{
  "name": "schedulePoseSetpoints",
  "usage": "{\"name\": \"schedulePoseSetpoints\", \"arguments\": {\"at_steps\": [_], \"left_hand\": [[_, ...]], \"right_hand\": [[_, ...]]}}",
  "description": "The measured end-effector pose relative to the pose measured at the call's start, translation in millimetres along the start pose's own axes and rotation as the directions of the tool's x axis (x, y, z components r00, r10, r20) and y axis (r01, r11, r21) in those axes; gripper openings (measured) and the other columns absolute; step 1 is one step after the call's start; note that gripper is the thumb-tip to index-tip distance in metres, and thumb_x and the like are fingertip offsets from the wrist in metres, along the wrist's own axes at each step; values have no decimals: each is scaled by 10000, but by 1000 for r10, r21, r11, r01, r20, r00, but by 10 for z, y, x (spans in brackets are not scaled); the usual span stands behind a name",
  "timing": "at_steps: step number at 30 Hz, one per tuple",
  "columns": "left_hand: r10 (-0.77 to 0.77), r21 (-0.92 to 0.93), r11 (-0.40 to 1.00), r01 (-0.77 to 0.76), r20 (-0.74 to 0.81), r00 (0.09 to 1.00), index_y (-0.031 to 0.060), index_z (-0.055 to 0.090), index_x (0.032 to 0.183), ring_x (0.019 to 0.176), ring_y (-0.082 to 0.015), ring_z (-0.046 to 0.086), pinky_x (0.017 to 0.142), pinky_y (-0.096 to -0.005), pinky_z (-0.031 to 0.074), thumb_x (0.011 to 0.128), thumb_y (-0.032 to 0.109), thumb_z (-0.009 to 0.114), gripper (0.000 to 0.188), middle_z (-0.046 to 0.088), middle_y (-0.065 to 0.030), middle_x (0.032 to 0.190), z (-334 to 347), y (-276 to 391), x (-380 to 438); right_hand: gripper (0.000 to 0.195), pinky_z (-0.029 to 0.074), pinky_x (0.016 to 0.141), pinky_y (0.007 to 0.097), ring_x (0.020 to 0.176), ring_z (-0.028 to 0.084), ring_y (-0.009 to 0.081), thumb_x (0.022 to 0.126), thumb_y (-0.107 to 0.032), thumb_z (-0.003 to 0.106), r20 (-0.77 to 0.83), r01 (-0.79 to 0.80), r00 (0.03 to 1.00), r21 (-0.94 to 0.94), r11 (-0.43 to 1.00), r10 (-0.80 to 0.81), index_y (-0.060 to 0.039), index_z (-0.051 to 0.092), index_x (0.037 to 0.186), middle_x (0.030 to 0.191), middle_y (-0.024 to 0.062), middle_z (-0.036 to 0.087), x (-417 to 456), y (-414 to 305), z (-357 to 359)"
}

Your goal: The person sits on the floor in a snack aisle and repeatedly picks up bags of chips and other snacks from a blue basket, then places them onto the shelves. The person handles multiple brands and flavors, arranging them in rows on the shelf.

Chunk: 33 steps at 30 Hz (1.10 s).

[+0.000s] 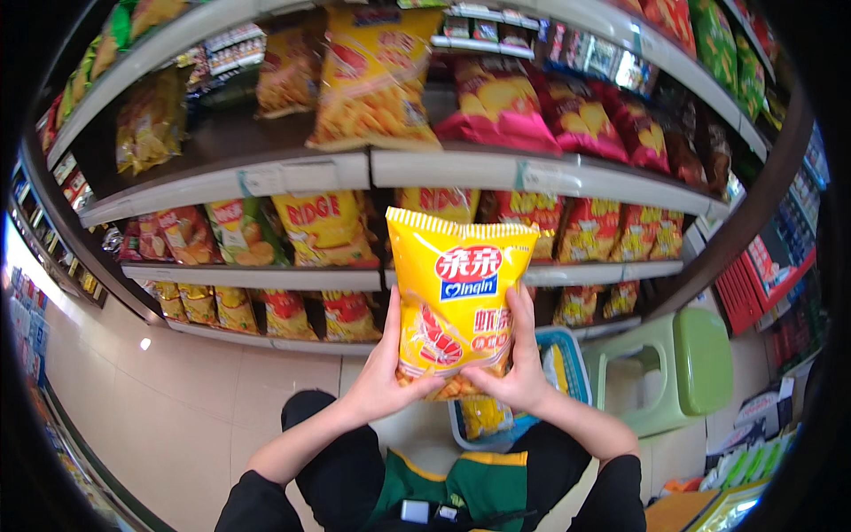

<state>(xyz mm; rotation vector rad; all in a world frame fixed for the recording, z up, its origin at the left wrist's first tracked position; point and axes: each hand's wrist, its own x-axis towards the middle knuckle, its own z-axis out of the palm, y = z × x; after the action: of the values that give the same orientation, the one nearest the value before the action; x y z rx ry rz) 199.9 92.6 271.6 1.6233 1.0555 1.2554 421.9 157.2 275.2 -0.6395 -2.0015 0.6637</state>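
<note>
A yellow Qinqin snack bag (459, 299) with a striped top seam and a shrimp picture is held upright between both hands, its front facing me. My left hand (392, 379) grips its lower left side, the thumb across the front. On the lower right side, my right hand (515, 369) holds it the same way. Beneath and behind the bag, a blue plastic basket (584, 376) stands on the floor with yellow snack bags (487, 417) in it, partly hidden by my right hand and forearm.
Shelves (319, 276) ahead hold many snack bags, with a large yellow one (379, 80) standing on the upper shelf beside pink bags (498, 106). A green plastic stool (701, 362) stands right of the basket. Cartons and goods lie at the lower right.
</note>
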Motion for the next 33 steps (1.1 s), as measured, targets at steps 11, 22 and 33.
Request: {"name": "schedulePoseSetpoints", "arguments": {"at_steps": [11, 22, 33], "left_hand": [[231, 19, 972, -236, -293, 928, 65, -16, 1580, 1290, -220, 499, 1071, -366, 421, 844, 11, 668, 1006, 408, -189, 1478, -1288, 606, -272], [313, 37, 949, -312, -173, 934, -10, 86, 1567, 1405, -208, 358, 1149, -347, 303, 856, 33, 641, 903, 318, -157, 1552, -2648, 889, -61], [296, 281, 930, -238, -184, 937, 61, 214, 1566, 1268, -153, 498, 1033, -313, 444, 879, -46, 574, 783, 490, -110, 1429, -3167, 991, 652]], "right_hand": [[1098, 316, 1143, 531, 1450, 56, 557, 691, -184, 840, 134, 327, 936, -1, 945, -324, -157, 160, 1552, 1547, 330, -160, 913, -973, 933], [898, 236, 1174, 503, 1476, 139, 459, 731, -55, 730, -5, 447, 895, 7, 895, -447, -94, 285, 1510, 1580, 288, 53, 1959, -1061, 1724], [811, 512, 954, 497, 1296, 427, 512, 747, -7, 723, -157, 451, 852, -264, 852, -500, -196, 323, 1426, 1525, 274, 179, 2635, -991, 1905]]}}
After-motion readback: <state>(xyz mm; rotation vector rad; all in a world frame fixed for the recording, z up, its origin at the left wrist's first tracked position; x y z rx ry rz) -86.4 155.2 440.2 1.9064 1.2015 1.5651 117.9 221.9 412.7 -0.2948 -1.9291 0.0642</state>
